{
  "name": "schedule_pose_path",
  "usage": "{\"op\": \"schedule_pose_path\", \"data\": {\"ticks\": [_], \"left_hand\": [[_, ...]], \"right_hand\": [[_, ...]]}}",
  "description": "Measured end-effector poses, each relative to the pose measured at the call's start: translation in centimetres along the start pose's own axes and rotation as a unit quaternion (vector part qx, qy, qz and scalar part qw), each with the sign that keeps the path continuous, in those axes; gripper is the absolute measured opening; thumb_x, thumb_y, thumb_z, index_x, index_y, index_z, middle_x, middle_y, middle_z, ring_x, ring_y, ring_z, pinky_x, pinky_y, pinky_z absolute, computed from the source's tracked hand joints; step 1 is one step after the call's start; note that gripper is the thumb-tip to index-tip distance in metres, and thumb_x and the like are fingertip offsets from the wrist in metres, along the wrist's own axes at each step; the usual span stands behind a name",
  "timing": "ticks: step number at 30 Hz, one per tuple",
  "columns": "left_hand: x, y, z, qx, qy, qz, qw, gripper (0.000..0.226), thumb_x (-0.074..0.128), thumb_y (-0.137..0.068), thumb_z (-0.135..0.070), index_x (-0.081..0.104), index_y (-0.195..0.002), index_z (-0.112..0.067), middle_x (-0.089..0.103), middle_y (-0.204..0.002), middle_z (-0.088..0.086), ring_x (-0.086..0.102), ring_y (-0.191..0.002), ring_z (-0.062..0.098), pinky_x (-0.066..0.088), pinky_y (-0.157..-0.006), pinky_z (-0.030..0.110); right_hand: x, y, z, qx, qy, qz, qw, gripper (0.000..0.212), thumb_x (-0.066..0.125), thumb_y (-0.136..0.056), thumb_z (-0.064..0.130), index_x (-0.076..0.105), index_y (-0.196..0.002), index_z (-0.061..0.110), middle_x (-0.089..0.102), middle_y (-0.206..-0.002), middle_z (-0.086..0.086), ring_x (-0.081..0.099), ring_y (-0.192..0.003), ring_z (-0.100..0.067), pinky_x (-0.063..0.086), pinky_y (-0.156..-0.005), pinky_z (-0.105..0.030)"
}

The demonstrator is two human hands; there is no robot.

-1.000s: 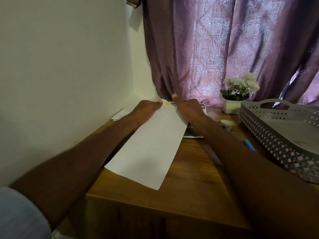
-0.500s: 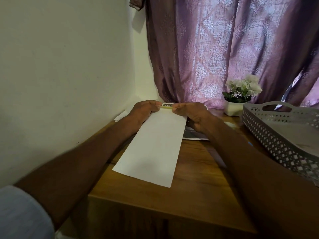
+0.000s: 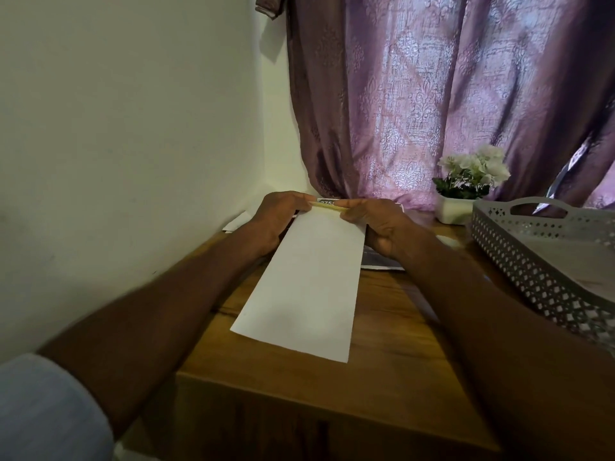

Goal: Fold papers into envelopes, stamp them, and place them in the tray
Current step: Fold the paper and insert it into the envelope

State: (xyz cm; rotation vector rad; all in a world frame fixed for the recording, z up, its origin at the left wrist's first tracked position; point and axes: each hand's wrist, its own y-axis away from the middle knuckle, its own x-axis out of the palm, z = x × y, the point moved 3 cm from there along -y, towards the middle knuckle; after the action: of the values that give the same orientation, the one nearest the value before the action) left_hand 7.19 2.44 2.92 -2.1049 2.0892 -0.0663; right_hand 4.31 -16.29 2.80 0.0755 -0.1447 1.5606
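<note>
A long white envelope (image 3: 306, 281) lies lengthwise on the wooden table (image 3: 382, 354), its near end pointing at me. My left hand (image 3: 276, 221) grips its far left corner and my right hand (image 3: 376, 224) grips its far right corner. Between the two hands a thin yellowish strip runs along the envelope's far edge, pinched by the fingers of both. The grey perforated tray (image 3: 532, 261) with a handle stands at the right; its inside is mostly out of view.
A white pot of white flowers (image 3: 466, 184) stands by the purple curtain at the back right. Printed sheets (image 3: 379, 261) lie under my right hand and white paper (image 3: 238, 222) lies by the wall at the left. The wall runs close along the table's left side.
The envelope has swung from a slant to nearly straight towards me. Both hands went from lying flat on its far end to pinching that edge with curled fingers.
</note>
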Motion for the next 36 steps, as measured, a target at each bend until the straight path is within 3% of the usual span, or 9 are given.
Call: {"op": "schedule_pose_path", "data": {"ticks": [5, 11, 15, 18, 20, 25, 27, 32, 36], "left_hand": [[0.2, 0.5, -0.2, 0.037, -0.024, 0.012, 0.999, 0.025, 0.063, -0.092, -0.004, 0.077, -0.112, -0.010, 0.072, -0.115, 0.011, 0.066, -0.103, 0.025, 0.056, -0.094, 0.032], [0.1, 0.6, -0.3, 0.015, -0.033, -0.011, 0.999, 0.025, 0.071, -0.087, -0.014, 0.077, -0.108, -0.003, 0.073, -0.115, 0.014, 0.066, -0.110, 0.033, 0.053, -0.104, 0.045], [-0.1, 0.1, -0.5, -0.018, -0.040, -0.019, 0.999, 0.028, 0.066, -0.084, -0.010, 0.078, -0.108, -0.002, 0.073, -0.118, 0.013, 0.066, -0.113, 0.034, 0.053, -0.105, 0.043], [0.0, 0.5, -0.5, 0.001, -0.010, 0.000, 1.000, 0.033, 0.065, -0.083, -0.025, 0.076, -0.105, -0.002, 0.073, -0.109, 0.011, 0.066, -0.103, 0.029, 0.053, -0.093, 0.037], [-0.1, 0.8, -0.5, 0.018, -0.016, -0.019, 1.000, 0.033, 0.074, -0.084, -0.028, 0.078, -0.107, -0.005, 0.075, -0.108, 0.010, 0.068, -0.099, 0.027, 0.054, -0.093, 0.036], [-0.2, 0.9, -0.4, 0.035, -0.012, -0.007, 0.999, 0.020, 0.080, -0.088, -0.015, 0.080, -0.108, -0.014, 0.075, -0.112, 0.007, 0.070, -0.094, 0.021, 0.054, -0.074, 0.021], [-0.2, 1.0, -0.4, 0.034, -0.007, 0.003, 0.999, 0.027, 0.083, -0.085, -0.020, 0.078, -0.111, -0.013, 0.074, -0.116, 0.008, 0.071, -0.099, 0.024, 0.058, -0.080, 0.025], [-0.3, 1.2, -0.4, 0.030, 0.012, 0.002, 0.999, 0.032, 0.090, -0.077, -0.016, 0.079, -0.107, -0.015, 0.075, -0.115, 0.012, 0.072, -0.105, 0.032, 0.059, -0.098, 0.042], [-0.9, 1.2, -0.6, 0.017, 0.038, -0.027, 0.999, 0.031, 0.091, -0.074, -0.009, 0.080, -0.103, -0.016, 0.076, -0.111, 0.014, 0.074, -0.098, 0.032, 0.061, -0.092, 0.043]], "right_hand": [[-0.5, -0.7, -0.5, -0.022, 0.018, -0.051, 0.998, 0.025, 0.072, -0.083, -0.012, 0.075, -0.103, 0.002, 0.074, -0.108, -0.023, 0.073, -0.097, -0.036, 0.061, -0.087, -0.045], [0.1, -0.2, -0.3, 0.030, 0.007, 0.028, 0.999, 0.054, 0.045, -0.077, -0.008, 0.073, -0.121, 0.003, 0.070, -0.122, -0.023, 0.067, -0.103, -0.035, 0.058, -0.094, -0.042], [0.1, 0.0, -0.2, 0.038, -0.017, 0.018, 0.999, 0.055, 0.039, -0.077, -0.005, 0.070, -0.122, -0.003, 0.072, -0.117, -0.021, 0.068, -0.095, -0.033, 0.063, -0.080, -0.036], [0.2, 0.2, -0.1, 0.033, -0.047, 0.032, 0.998, 0.045, 0.058, -0.079, 0.006, 0.069, -0.122, -0.004, 0.073, -0.114, -0.021, 0.071, -0.091, -0.032, 0.062, -0.083, -0.040], [0.1, -0.1, -0.3, 0.017, -0.032, 0.020, 0.999, 0.037, 0.069, -0.084, 0.005, 0.070, -0.120, -0.004, 0.074, -0.106, -0.020, 0.073, -0.080, -0.027, 0.063, -0.070, -0.035], [0.0, -1.2, -1.0, 0.007, -0.008, 0.038, 0.999, 0.038, 0.064, -0.087, -0.012, 0.068, -0.124, -0.004, 0.070, -0.119, -0.026, 0.072, -0.105, -0.040, 0.063, -0.078, -0.039], [-0.1, -1.2, -0.8, 0.004, -0.007, 0.027, 1.000, 0.037, 0.065, -0.087, -0.013, 0.069, -0.122, -0.005, 0.071, -0.117, -0.026, 0.073, -0.101, -0.038, 0.063, -0.075, -0.038], [0.3, -1.0, -1.1, 0.013, -0.023, 0.027, 0.999, 0.056, 0.083, -0.068, -0.005, 0.067, -0.122, -0.006, 0.070, -0.120, -0.027, 0.071, -0.106, -0.041, 0.057, -0.095, -0.052], [-0.1, -0.6, -0.9, 0.022, -0.033, -0.004, 0.999, 0.050, 0.081, -0.074, -0.009, 0.067, -0.121, -0.006, 0.073, -0.114, -0.023, 0.075, -0.097, -0.035, 0.063, -0.082, -0.045]]}}
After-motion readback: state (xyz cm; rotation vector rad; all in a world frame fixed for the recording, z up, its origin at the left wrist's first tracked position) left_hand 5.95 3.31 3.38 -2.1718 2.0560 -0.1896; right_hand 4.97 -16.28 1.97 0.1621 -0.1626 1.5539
